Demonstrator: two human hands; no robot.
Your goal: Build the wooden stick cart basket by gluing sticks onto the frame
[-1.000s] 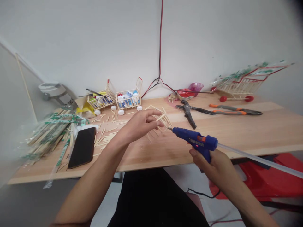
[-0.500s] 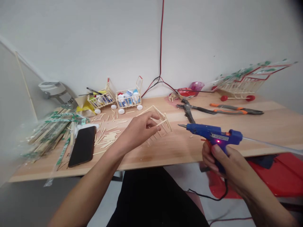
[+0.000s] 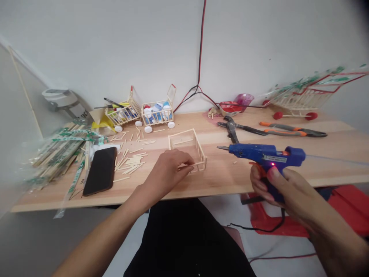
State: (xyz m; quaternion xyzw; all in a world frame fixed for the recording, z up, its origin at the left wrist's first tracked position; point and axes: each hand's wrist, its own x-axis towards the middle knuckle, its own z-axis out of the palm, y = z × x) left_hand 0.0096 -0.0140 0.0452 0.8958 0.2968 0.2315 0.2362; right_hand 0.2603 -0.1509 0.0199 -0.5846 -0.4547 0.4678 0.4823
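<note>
Glue gun [image 3: 266, 156] gripped by the handle in right hand [image 3: 284, 192], nozzle held up off the desk [image 3: 221, 179], just beside the wood; left hand [image 3: 168, 169], curled narrow, pressing the near edge of stick frame [image 3: 187, 148], keeping it steady on the desk.

A rectangular matchstick frame [image 3: 198, 152] lies on the table [image 3: 225, 175]; the blue glue gun [image 3: 259, 151] shows a glowing red light.

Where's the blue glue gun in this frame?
In the head view, the blue glue gun is gripped in the right hand over the wooden table's front right, just right of the craft-stick frame and in front of the black-handled pliers.
</note>
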